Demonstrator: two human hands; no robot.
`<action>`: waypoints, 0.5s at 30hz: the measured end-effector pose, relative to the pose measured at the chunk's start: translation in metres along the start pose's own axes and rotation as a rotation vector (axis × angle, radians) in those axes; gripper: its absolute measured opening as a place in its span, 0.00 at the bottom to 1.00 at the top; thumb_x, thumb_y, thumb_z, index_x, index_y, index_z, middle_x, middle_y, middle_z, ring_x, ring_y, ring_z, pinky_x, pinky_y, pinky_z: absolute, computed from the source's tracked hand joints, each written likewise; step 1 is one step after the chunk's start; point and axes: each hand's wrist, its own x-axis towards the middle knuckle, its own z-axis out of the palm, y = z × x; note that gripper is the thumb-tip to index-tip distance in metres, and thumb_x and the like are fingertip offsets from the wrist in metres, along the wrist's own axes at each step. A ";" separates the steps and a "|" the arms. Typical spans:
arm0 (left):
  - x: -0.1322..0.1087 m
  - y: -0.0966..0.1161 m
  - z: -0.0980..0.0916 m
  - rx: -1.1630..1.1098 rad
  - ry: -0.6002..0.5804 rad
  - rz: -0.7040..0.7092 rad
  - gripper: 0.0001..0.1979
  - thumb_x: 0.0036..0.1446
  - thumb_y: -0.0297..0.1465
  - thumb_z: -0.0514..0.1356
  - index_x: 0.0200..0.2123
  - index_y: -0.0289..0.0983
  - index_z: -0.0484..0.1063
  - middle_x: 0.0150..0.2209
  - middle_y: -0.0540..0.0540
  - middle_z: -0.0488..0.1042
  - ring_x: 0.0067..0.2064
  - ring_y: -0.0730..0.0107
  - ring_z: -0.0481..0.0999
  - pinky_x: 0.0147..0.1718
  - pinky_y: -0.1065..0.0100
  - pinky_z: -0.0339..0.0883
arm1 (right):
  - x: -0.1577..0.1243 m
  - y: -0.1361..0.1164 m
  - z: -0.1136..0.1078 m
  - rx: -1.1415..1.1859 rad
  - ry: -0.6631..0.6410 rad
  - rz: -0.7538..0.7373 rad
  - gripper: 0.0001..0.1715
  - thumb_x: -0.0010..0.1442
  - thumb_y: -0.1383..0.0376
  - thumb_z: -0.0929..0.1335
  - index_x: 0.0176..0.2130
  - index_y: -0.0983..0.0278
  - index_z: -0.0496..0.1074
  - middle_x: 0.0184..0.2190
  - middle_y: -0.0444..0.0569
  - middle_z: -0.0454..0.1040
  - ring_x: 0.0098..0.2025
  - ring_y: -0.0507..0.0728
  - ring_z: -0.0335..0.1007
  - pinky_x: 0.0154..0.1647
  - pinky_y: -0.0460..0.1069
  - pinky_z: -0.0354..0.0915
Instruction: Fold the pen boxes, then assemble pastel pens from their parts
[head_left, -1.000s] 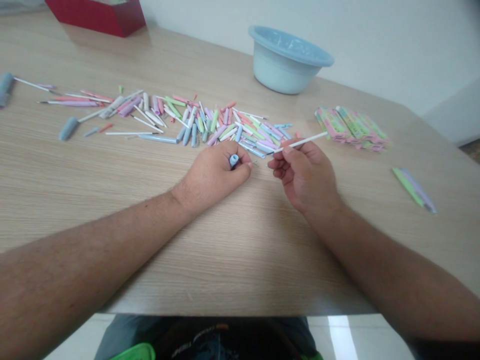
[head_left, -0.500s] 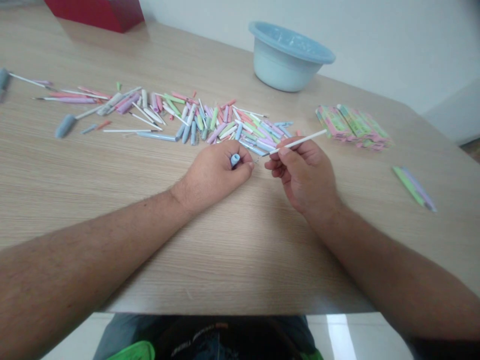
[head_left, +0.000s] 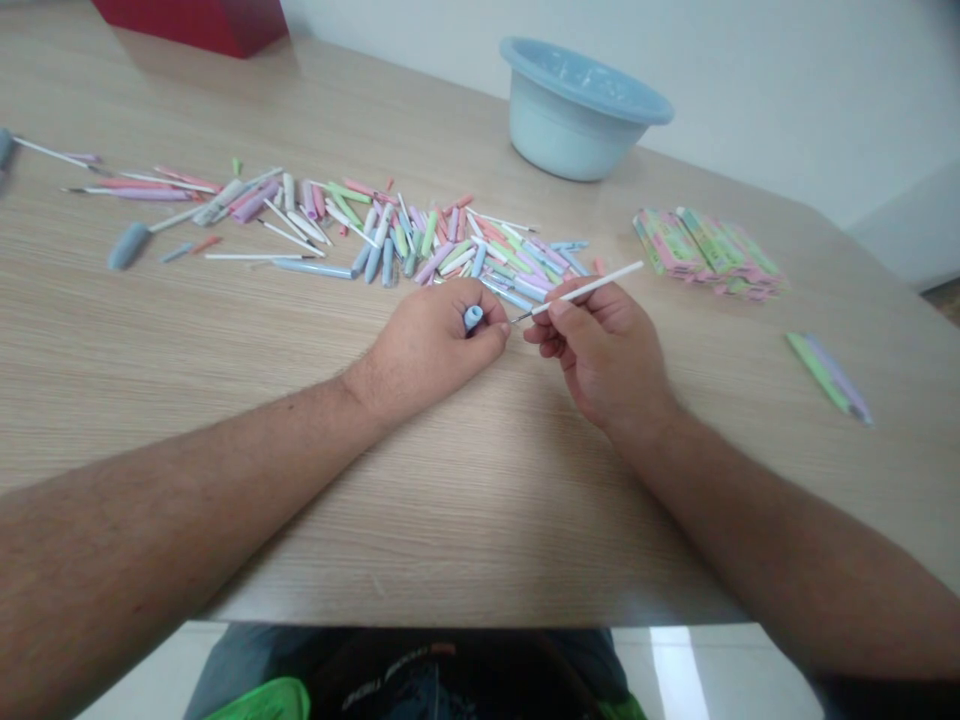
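My left hand [head_left: 442, 325] is closed around a light blue pen barrel [head_left: 472, 318], whose open round end shows between thumb and curled forefinger. Its pinched fingertips meet the metal tip of a white pen refill [head_left: 589, 287]; whether they hold some tiny part there I cannot make out. The refill slants up to the right, pinched between thumb and fingers of my right hand [head_left: 611, 350]. Just beyond both hands lies a pile of pen parts [head_left: 427, 240]: coloured barrels, caps and white refills.
A light blue basin [head_left: 577, 140] stands at the back, with a red box [head_left: 195, 20] at the far left. Stacked green and pink packets [head_left: 705, 250] lie on the right, and two pens [head_left: 829, 378] nearer. Grey-capped refills [head_left: 130, 246] lie left.
My right hand has shifted slightly left, bringing the refill's tip from just short of my left fingertips up to them. My left hand has kept its hold on the blue barrel.
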 end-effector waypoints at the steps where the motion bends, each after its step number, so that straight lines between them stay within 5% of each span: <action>1: 0.000 0.000 0.000 0.001 -0.001 -0.001 0.07 0.63 0.33 0.63 0.37 0.38 0.82 0.36 0.48 0.83 0.36 0.64 0.78 0.43 0.61 0.71 | 0.000 0.000 0.000 -0.006 -0.002 0.003 0.08 0.64 0.59 0.77 0.40 0.58 0.76 0.32 0.40 0.82 0.31 0.51 0.81 0.28 0.45 0.69; 10: -0.001 -0.002 0.001 -0.014 -0.017 0.019 0.07 0.63 0.33 0.63 0.36 0.38 0.81 0.35 0.48 0.83 0.37 0.63 0.78 0.42 0.62 0.71 | -0.003 0.007 0.000 -0.016 -0.074 0.045 0.07 0.65 0.60 0.76 0.42 0.57 0.77 0.32 0.41 0.83 0.33 0.52 0.81 0.29 0.46 0.69; 15: -0.001 -0.004 0.001 -0.031 -0.033 0.035 0.07 0.63 0.34 0.64 0.37 0.39 0.81 0.35 0.49 0.84 0.38 0.62 0.80 0.41 0.62 0.70 | -0.002 0.000 0.006 0.106 -0.058 0.232 0.11 0.59 0.60 0.79 0.39 0.59 0.76 0.30 0.41 0.81 0.29 0.51 0.79 0.26 0.44 0.67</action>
